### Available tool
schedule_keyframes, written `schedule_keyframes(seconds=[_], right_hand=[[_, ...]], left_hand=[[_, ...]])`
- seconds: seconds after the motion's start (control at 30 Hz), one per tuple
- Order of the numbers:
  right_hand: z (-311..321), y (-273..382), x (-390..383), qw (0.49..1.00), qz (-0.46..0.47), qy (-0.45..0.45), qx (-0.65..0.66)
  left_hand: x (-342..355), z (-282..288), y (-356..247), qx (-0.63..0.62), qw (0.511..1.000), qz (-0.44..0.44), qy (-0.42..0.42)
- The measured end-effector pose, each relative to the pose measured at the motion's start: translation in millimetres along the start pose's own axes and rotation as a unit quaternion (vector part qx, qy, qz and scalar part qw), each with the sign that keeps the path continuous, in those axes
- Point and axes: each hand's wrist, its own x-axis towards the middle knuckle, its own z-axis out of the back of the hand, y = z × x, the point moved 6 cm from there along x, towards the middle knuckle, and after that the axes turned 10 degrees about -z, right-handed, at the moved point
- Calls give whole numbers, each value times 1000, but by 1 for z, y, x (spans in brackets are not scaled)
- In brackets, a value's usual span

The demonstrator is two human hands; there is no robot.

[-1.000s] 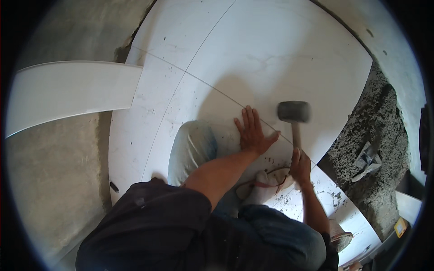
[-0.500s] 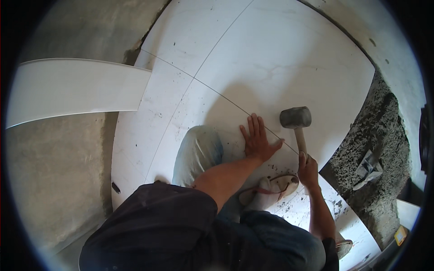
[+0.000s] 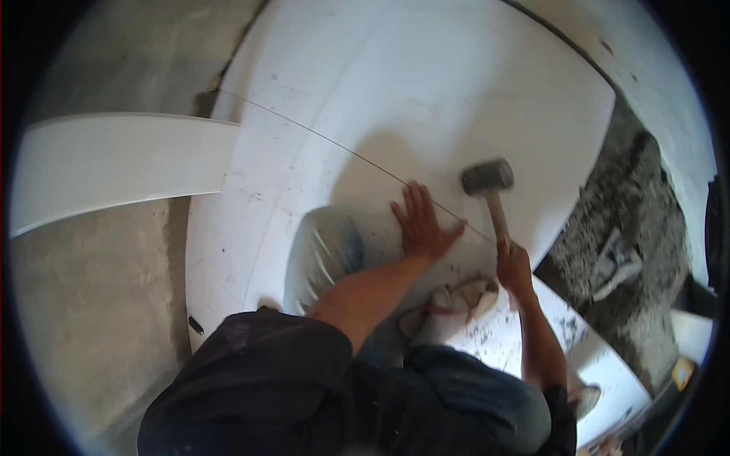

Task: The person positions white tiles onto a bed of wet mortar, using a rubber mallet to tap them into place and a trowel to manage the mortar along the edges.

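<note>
My right hand [image 3: 515,267] is wrapped round the wooden handle of a rubber mallet [image 3: 487,177], whose dark head is over a large white floor tile [image 3: 456,91]. Whether the head touches the tile, I cannot tell. My left hand [image 3: 427,228] lies flat with fingers apart beside and partly over the thin joint between this tile and the one nearer me. Dark crumbs are scattered on the near tile by my sandalled foot [image 3: 471,300]. The picture is somewhat blurred.
Rough grey mortar [image 3: 608,220] borders the tiles on the right, with a crumpled scrap [image 3: 617,264] on it. A cream panel [image 3: 129,167] reaches in at the left above the bare concrete floor [image 3: 91,289]. A small dark object [image 3: 195,325] lies at the left tile edge.
The whole view has shifted a little and blurred. My right hand and the mallet appear slightly farther up and left. My left hand stays flat at the joint.
</note>
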Motion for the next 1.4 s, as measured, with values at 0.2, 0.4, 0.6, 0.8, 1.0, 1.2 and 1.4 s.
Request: schedule_keyframes(seconds=[0.2,0.4,0.6,0.8,1.0,1.2,1.4], right_hand=[[-1,-14,-1,996,-40,-33,79],[17,-36,1,982,-72,-42,171],[60,-53,-12,894,-117,-94,421],[90,-66,-42,888,-101,-153,423],[102,-67,-60,881,-93,-154,438],[115,-74,-88,882,-59,-205,421],[117,-88,-111,884,-48,-257,387]], left_hand=[[31,12,66,77,992,82,-60],[69,33,114,54,979,180,-81],[-33,-37,-49,54,993,-104,5],[-62,-48,-116,-2,975,-204,94],[-85,-54,-157,56,938,-297,169],[-104,-71,-188,102,885,-404,208],[-123,-81,-192,133,842,-490,181]])
